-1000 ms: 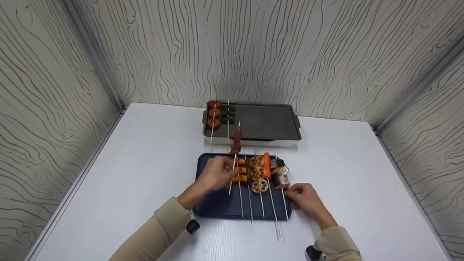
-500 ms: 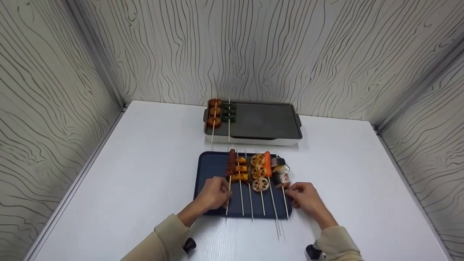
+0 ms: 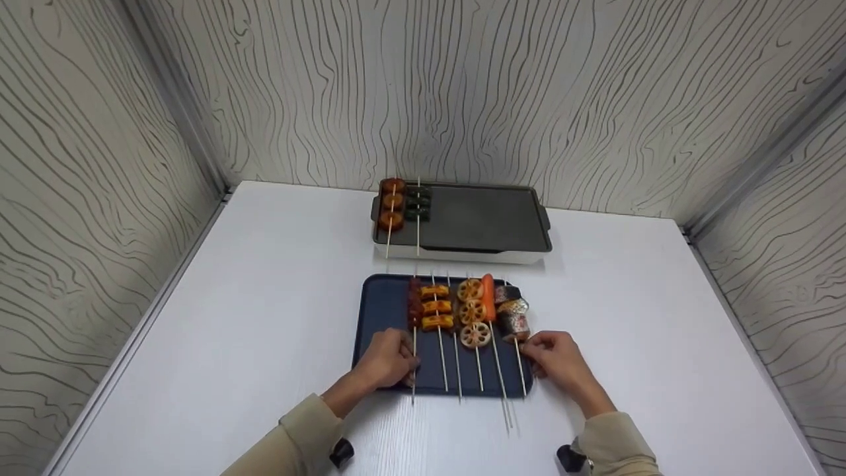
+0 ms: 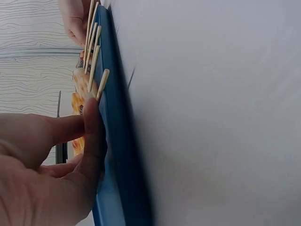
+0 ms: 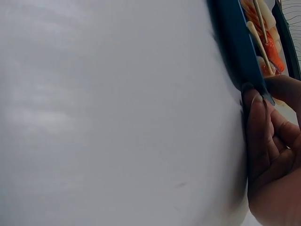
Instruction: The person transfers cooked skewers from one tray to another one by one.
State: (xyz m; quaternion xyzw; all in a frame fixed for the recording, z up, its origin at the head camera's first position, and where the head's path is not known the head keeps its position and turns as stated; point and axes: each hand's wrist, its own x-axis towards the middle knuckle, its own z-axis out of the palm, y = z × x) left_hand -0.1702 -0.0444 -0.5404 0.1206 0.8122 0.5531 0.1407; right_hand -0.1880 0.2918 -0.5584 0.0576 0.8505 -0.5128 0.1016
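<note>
A dark red meat skewer (image 3: 414, 305) lies at the left of the row on a blue tray (image 3: 383, 297). My left hand (image 3: 386, 359) pinches its stick between thumb and fingers near the tray's front; the left wrist view shows the stick's end (image 4: 103, 84) sticking out past the fingertips. At the tray's right edge, my right hand (image 3: 555, 360) grips the rim (image 5: 242, 52) between thumb and fingers. Beside the meat skewer lie a yellow-orange skewer (image 3: 436, 307), a mostly hidden dark skewer, a lotus root skewer (image 3: 474, 335), an orange-red sausage skewer (image 3: 488, 297) and a fish-like skewer (image 3: 513, 324).
Behind the tray stands a dark grill plate (image 3: 486, 215) on a pale base. An orange round-slice skewer (image 3: 392, 202) and a dark green skewer (image 3: 417, 203) lie at its left. Patterned panels (image 3: 423, 86) enclose the white table (image 3: 277, 264).
My left hand has brought the meat skewer down from above the tray, toward me and slightly left, onto the tray beside the yellow-orange skewer. My right hand has stayed at the tray's edge.
</note>
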